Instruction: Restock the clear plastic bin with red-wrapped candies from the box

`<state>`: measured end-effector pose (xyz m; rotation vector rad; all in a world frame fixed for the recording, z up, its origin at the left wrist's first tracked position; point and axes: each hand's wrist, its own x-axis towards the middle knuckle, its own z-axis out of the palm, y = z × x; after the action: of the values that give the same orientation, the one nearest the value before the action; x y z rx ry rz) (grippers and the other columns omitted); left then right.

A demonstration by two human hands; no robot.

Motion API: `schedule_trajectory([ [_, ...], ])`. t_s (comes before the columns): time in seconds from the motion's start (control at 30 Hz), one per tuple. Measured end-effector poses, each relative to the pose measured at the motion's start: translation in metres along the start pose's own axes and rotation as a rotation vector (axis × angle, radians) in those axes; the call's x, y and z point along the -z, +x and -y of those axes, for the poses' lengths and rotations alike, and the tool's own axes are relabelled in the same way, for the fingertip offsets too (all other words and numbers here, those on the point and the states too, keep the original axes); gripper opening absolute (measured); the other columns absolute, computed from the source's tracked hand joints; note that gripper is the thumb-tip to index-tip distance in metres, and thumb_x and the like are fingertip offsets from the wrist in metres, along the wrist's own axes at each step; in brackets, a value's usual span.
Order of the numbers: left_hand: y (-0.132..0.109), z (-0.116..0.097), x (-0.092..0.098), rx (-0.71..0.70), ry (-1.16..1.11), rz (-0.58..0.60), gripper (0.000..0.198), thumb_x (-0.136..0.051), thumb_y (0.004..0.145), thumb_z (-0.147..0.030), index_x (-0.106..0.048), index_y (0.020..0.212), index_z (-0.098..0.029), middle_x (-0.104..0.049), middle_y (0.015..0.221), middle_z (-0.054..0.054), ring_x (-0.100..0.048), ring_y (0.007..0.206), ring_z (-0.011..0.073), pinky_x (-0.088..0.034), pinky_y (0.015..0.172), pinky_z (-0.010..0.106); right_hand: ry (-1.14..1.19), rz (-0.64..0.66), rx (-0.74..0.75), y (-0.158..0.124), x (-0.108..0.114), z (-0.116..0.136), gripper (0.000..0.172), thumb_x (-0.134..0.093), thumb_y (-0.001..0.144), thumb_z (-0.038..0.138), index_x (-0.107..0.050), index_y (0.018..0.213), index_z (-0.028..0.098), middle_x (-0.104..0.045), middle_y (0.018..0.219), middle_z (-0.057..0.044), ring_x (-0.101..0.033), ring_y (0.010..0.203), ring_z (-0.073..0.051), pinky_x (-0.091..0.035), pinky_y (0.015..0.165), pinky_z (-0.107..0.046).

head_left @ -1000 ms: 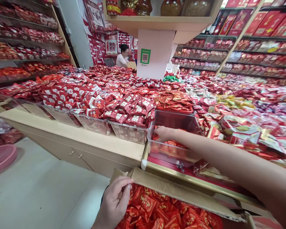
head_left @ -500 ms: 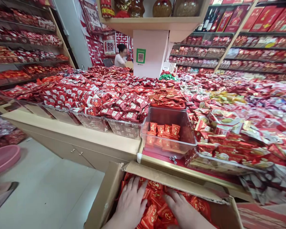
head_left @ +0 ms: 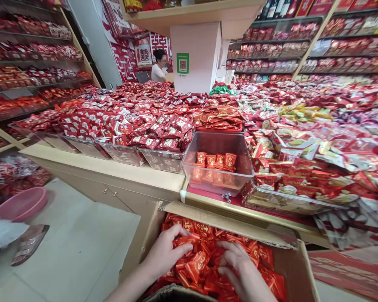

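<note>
Your right hand [head_left: 239, 264] has moved from the clear plastic bin [head_left: 223, 141] into that raggedy cardboard box [head_left: 236, 224] of glossy, crinkly red packets [head_left: 198, 266]. Your left hand [head_left: 167, 251] is in there too, apart from it, fingers curved; can't tell if either's gripping.

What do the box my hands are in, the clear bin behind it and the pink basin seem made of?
The open box: matte brown cardboard, judging by its ragged, torn-looking edges. The clear bin: glossy and see-through, with red packets showing through its front wall; probably rigid plastic, the exact type unclear. The pink basin: likely smooth plastic, from its even colour and rounded rim.
</note>
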<state>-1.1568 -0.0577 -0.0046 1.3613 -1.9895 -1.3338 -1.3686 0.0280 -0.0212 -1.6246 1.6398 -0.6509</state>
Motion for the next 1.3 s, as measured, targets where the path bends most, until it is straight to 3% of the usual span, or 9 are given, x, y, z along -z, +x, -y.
schedule_trajectory([
  [0.2,-0.004,-0.030,-0.008,0.165,-0.808,0.024,0.035,-0.057,0.077,-0.040,-0.043,0.104,-0.023,-0.057,0.086,-0.001,-0.059,0.078,0.0150,-0.048,0.071,0.033,0.522,-0.240,-0.081,-0.009,0.037,0.023,0.025,-0.057,0.074,0.043,-0.052,0.068,0.019,-0.056,0.063,-0.001,-0.051,0.058,-0.012,-0.042,0.053,-0.023],
  [0.4,0.003,-0.055,-0.029,0.208,-1.085,0.411,0.053,-0.072,0.066,-0.034,-0.045,0.110,-0.021,-0.058,0.097,0.003,-0.059,0.088,0.0177,-0.045,0.077,0.032,0.642,-0.271,-0.045,0.016,0.033,0.045,0.026,-0.060,0.073,0.042,-0.053,0.072,0.018,-0.055,0.062,0.001,-0.048,0.054,-0.010,-0.040,0.050,-0.021],
  [0.6,0.005,-0.060,-0.036,0.142,-1.158,0.224,0.052,-0.074,0.063,-0.017,-0.048,0.108,-0.020,-0.061,0.096,0.003,-0.058,0.090,0.0176,-0.043,0.083,0.033,0.557,-0.436,0.024,0.025,0.021,0.053,0.027,-0.054,0.079,0.039,-0.057,0.096,0.018,-0.063,0.097,-0.009,-0.058,0.089,-0.019,-0.047,0.080,-0.036],
  [0.7,0.008,-0.061,-0.036,0.134,-1.251,0.184,0.052,-0.073,0.064,-0.017,-0.048,0.109,-0.021,-0.062,0.099,0.002,-0.059,0.093,0.0181,-0.041,0.088,0.035,0.628,-0.524,0.002,0.023,0.020,0.059,0.035,-0.054,0.078,0.040,-0.054,0.107,0.020,-0.060,0.110,-0.011,-0.057,0.097,-0.019,-0.048,0.082,-0.035],
  [0.83,0.012,-0.061,-0.035,0.112,-1.230,0.009,0.066,-0.075,0.060,-0.017,-0.043,0.117,-0.024,-0.063,0.099,0.001,-0.059,0.092,0.0169,-0.042,0.087,0.032,0.755,-0.419,0.000,0.020,0.017,0.063,0.039,-0.063,0.072,0.037,-0.054,0.106,0.022,-0.064,0.102,-0.008,-0.061,0.088,-0.018,-0.051,0.076,-0.032],
  [0.93,0.011,-0.057,-0.030,0.105,-1.186,0.019,0.066,-0.075,0.060,-0.017,-0.043,0.117,-0.023,-0.063,0.097,0.002,-0.060,0.087,0.0163,-0.044,0.082,0.031,0.787,-0.323,0.018,0.016,0.018,0.058,0.031,-0.064,0.071,0.033,-0.058,0.100,0.022,-0.066,0.091,-0.006,-0.062,0.081,-0.017,-0.052,0.073,-0.032],
  [1.03,0.006,-0.051,-0.022,0.199,-1.192,0.087,0.056,-0.073,0.066,-0.023,-0.044,0.114,-0.025,-0.063,0.090,0.001,-0.062,0.081,0.0168,-0.048,0.074,0.032,0.595,-0.377,0.079,0.011,0.023,0.047,0.022,-0.065,0.071,0.029,-0.062,0.091,0.022,-0.067,0.084,-0.006,-0.062,0.074,-0.019,-0.052,0.065,-0.031],
  [1.13,0.002,-0.046,-0.019,0.318,-1.185,0.120,0.040,-0.071,0.069,-0.030,-0.048,0.101,-0.023,-0.061,0.081,0.000,-0.063,0.073,0.0159,-0.048,0.067,0.030,0.286,-0.443,0.311,0.009,0.023,0.042,0.018,-0.063,0.071,0.020,-0.065,0.088,0.027,-0.067,0.085,-0.006,-0.061,0.079,-0.022,-0.051,0.067,-0.035],
  [1.3,0.005,-0.048,-0.019,0.197,-1.185,0.044,0.054,-0.078,0.058,-0.018,-0.048,0.102,-0.022,-0.058,0.077,-0.003,-0.059,0.073,0.0127,-0.046,0.072,0.027,0.144,-0.512,0.477,0.012,0.010,0.054,0.027,-0.054,0.078,0.013,-0.065,0.091,0.034,-0.068,0.091,-0.003,-0.059,0.087,-0.021,-0.048,0.076,-0.039],
])
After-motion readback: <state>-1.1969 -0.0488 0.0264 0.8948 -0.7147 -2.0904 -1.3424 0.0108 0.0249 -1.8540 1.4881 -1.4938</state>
